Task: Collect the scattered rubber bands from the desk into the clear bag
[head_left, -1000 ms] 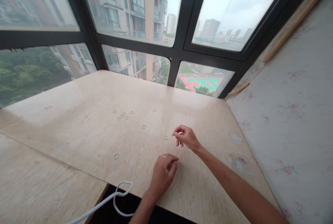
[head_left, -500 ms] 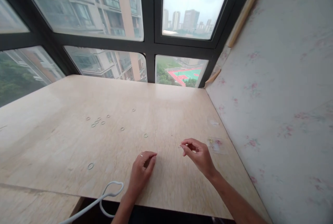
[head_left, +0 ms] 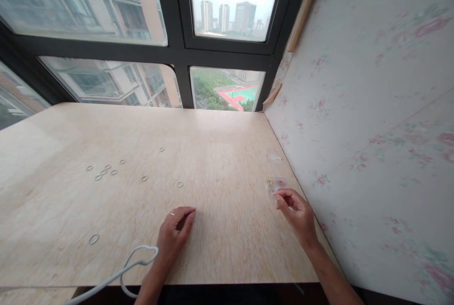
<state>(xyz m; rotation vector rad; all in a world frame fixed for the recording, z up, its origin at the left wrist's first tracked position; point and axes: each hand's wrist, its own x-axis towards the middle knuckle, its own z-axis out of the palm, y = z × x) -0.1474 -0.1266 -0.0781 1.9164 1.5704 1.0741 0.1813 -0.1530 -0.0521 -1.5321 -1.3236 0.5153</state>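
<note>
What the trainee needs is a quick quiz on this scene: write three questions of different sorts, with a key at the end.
1. Multiple choice. Which of these is nearest the right hand?
A. white cable
B. clear packet
C. window frame

2. True or false: the two hands are clasped together.

3. Short answer. How many loose rings lie on the tabletop, outside the packet?

Key
1. B; the packet lies right by its fingertips.
2. False; the left hand is well apart from the right hand.
3. Ten.
</note>
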